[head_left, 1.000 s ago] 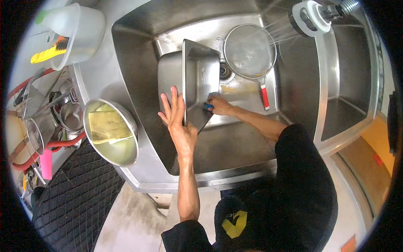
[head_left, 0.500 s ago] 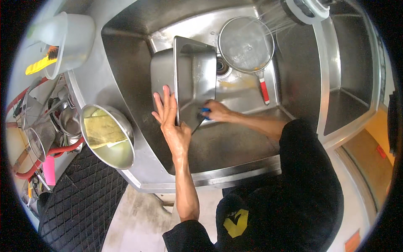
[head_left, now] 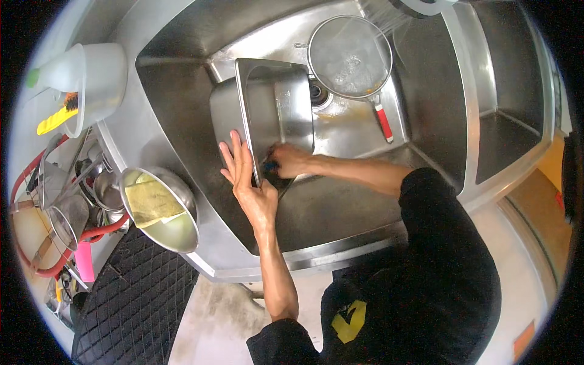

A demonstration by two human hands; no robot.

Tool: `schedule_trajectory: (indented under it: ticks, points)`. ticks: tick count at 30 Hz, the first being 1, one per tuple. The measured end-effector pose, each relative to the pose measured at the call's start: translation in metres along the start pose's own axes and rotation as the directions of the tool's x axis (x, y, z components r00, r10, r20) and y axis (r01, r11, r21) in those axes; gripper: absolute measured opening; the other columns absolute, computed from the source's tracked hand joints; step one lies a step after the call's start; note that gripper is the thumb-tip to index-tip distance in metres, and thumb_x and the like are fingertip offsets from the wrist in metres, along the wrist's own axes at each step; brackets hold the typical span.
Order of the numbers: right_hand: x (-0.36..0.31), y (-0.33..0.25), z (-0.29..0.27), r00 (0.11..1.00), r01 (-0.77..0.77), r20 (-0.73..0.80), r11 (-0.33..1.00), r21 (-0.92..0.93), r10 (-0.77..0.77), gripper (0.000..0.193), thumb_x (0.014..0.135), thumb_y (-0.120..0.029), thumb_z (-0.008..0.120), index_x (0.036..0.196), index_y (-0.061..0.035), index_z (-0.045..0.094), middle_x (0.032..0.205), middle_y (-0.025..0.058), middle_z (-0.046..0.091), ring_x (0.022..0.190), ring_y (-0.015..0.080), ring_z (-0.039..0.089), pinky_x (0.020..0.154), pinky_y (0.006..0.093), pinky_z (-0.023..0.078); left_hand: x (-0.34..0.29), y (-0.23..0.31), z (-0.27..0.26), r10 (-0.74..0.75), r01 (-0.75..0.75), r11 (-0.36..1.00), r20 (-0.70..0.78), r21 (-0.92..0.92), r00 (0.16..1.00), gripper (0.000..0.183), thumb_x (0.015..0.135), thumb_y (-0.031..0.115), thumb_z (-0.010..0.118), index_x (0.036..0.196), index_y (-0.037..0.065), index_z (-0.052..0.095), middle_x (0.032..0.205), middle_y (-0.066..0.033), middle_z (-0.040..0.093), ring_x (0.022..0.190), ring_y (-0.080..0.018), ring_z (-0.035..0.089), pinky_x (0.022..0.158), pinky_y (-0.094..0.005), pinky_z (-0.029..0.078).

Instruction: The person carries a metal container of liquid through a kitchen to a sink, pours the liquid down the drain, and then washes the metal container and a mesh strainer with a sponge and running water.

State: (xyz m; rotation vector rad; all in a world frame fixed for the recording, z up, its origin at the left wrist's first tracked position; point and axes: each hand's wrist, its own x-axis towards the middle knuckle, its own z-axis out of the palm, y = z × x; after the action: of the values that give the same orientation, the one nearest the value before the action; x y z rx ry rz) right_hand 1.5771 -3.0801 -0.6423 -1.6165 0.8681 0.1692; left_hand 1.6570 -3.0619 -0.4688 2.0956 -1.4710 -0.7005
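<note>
A deep rectangular steel food pan [head_left: 295,109] stands tilted on its side in the sink [head_left: 340,219], its opening toward the right. My left hand [head_left: 252,198] steadies it by the near end of the rim, fingers stretched along the outer wall and thumb on the rim side. Inside the pan, my right hand [head_left: 292,160] is closed around a small blue scrubber [head_left: 270,164] pressed near the lower wall. Most of the scrubber is hidden by the fingers, so its exact kind is unclear. Beyond the pan lies a round mesh strainer [head_left: 350,58] with a red handle [head_left: 384,123].
Water sprays from a faucet head [head_left: 420,5] onto the strainer. On the left ledge are a steel bowl [head_left: 190,210] with a yellow cloth [head_left: 149,201] and a clear plastic tub [head_left: 106,85]. A red-edged rack [head_left: 45,267] of utensils stands below. A second basin [head_left: 505,91] adjoins at right.
My right hand has moved left and deeper into the pan with the blue scrubber. My left hand keeps its hold on the rim. The whole view has shifted slightly.
</note>
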Motion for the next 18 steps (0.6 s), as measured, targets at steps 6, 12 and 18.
schedule_trajectory:
  ticks: [6,12,18]
  points:
    - [0.021,0.053,0.001,0.988,-0.153,0.001,0.986,-0.063,0.154,0.026,0.073,-0.017,0.059,0.086,0.0045,0.066,0.103,0.0254,0.06,0.103,0.0371,0.056,0.09,0.0463,0.042,0.003,0.008,0.009,0.039,-0.041,0.995,-0.028,-0.096,0.999,0.087,0.056,-0.023,0.04,0.133,0.017,0.049,0.145,-0.0063,0.036,0.14,-0.0316,0.016,0.11,-0.0561,0.002]
    - [0.026,0.011,0.014,0.999,0.034,0.0,0.999,0.034,-0.034,0.03,0.075,-0.021,0.06,0.092,0.0042,0.065,0.097,0.0271,0.062,0.096,0.0408,0.059,0.086,0.0458,0.045,0.002,-0.006,0.001,0.078,-0.078,0.997,0.013,0.013,0.997,0.083,0.063,-0.017,0.044,0.139,0.017,0.04,0.147,-0.0055,0.033,0.14,-0.0304,0.017,0.11,-0.0543,0.009]
    - [0.011,-0.007,0.004,0.962,0.263,-0.031,0.894,0.364,-0.27,0.036,0.08,-0.027,0.059,0.1,0.0027,0.064,0.1,0.0249,0.063,0.094,0.0395,0.06,0.081,0.0441,0.048,-0.002,-0.005,0.002,0.028,-0.028,1.0,-0.033,0.012,0.999,0.062,0.082,0.003,0.058,0.139,0.015,0.038,0.147,-0.0053,0.031,0.14,-0.0299,0.016,0.112,-0.0496,0.01]
